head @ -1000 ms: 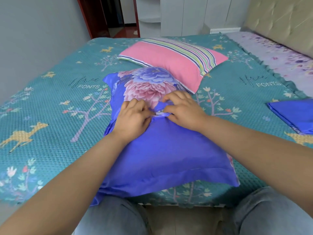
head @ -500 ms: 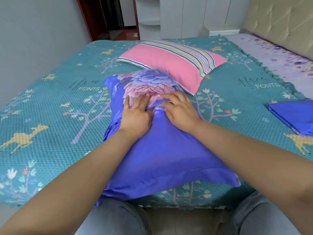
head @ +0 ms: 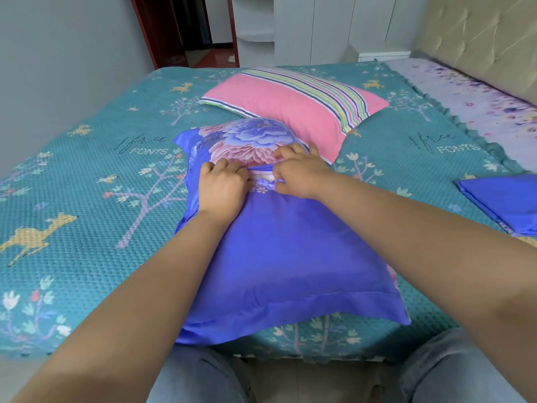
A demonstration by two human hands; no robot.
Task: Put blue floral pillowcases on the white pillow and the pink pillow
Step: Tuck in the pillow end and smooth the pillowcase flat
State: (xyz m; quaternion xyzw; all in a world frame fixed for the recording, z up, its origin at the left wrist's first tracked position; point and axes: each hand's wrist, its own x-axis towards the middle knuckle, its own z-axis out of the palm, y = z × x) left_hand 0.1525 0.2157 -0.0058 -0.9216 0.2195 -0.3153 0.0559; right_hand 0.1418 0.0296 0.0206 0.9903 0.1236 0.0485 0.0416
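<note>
Where the near bed edge met the lower frame: knees in grey-blue jeans (head: 203,376), then two bare forearms reaching forward. Beyond them, blue floral pillowcase (head: 279,251) lying filled on the teal bedspread (head: 72,216), plain blue half toward the viewer, flower-printed half farther off. At its middle seam, opening parted slightly, with a sliver of white pillow (head: 263,177) exposed between the flaps. Left hand (head: 222,186) curled at the left of that opening, fingers bent down onto the cloth edge, apparently gripping it; fingertips hidden, so exact hold not determinable. Right hand (head: 299,173) curled at the right of the opening, fingers over the upper flap and thumb below, pinching the fabric, with a small blue tie (head: 271,185) just beside the thumb. Just behind the covered pillow, touching its far corner, pink pillow (head: 290,109) with a striped band, uncovered. At right, well apart, second folded blue pillowcase (head: 505,202) on the bedspread. Farthest off: lilac floral sheet (head: 479,94), tufted beige headboard (head: 479,39), white wardrobe (head: 319,27), doorway.
</note>
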